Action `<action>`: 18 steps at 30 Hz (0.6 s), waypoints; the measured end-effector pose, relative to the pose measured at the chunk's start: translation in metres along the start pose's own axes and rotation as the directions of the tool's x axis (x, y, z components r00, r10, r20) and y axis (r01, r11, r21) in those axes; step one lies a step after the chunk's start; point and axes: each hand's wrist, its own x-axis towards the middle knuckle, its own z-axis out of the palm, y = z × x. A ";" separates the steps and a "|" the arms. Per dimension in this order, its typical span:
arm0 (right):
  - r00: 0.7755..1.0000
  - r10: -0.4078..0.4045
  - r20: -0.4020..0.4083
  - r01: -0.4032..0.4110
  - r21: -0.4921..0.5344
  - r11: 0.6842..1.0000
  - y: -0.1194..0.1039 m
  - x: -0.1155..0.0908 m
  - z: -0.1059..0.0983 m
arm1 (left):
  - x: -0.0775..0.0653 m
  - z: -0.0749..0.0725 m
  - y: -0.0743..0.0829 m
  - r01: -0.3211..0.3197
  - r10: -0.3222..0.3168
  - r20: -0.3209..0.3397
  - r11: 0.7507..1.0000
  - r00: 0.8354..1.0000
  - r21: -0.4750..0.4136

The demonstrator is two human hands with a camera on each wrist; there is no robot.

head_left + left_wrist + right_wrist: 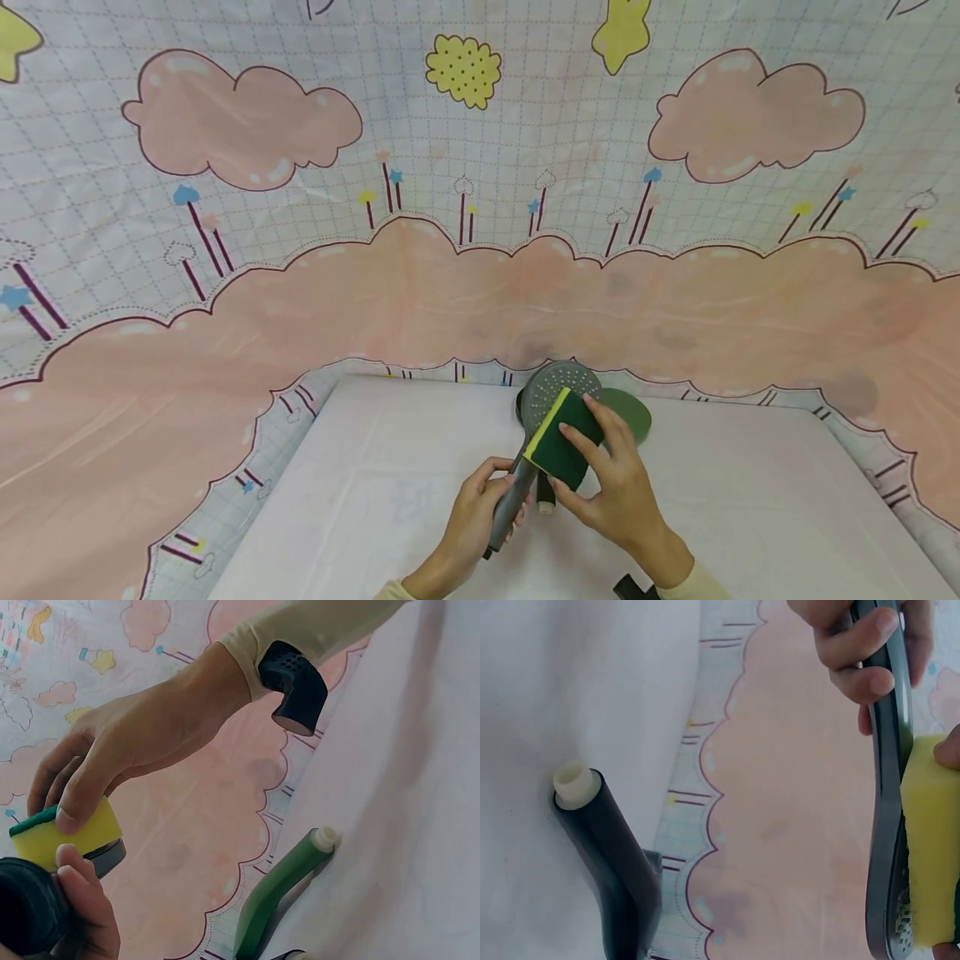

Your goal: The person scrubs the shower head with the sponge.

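Observation:
A grey shower head (538,402) is gripped around its handle by my left hand (480,504), its perforated face turned up. My right hand (618,492) holds a sponge (573,442), yellow with a dark green scouring side, between thumb and fingers. In the right wrist view the sponge's yellow side (930,840) lies along the shower head's face and neck (889,817), dark green side outward. The left wrist view has my right hand (150,724) over the sponge (67,836), close to my left fingers (86,889).
Farther back on the white table (390,442) lies a green shower head (632,412), its handle (281,885) ending in a cream tip. A black shower head handle (619,862), also cream-tipped, lies beside it. A patterned cloth (480,308) hangs behind the table.

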 end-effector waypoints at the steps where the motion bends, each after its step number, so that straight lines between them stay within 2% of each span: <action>1: 1.000 -0.005 -0.004 0.005 -0.003 1.000 0.000 0.000 0.000 | 0.000 0.000 0.000 0.003 -0.003 -0.001 1.000 1.000 0.000; 8: 0.999 -0.020 -0.043 0.018 -0.048 0.999 0.004 0.006 -0.001 | 0.000 0.002 0.002 0.000 0.001 -0.010 1.000 1.000 0.019; 13: 0.997 0.009 -0.071 -0.012 -0.035 0.999 0.007 0.008 -0.002 | -0.001 0.002 0.001 0.008 -0.008 -0.017 1.000 1.000 0.026; 18: 0.998 0.033 -0.048 -0.035 -0.036 0.999 0.006 0.008 -0.003 | -0.001 0.003 0.000 0.004 -0.003 -0.021 0.999 1.000 0.038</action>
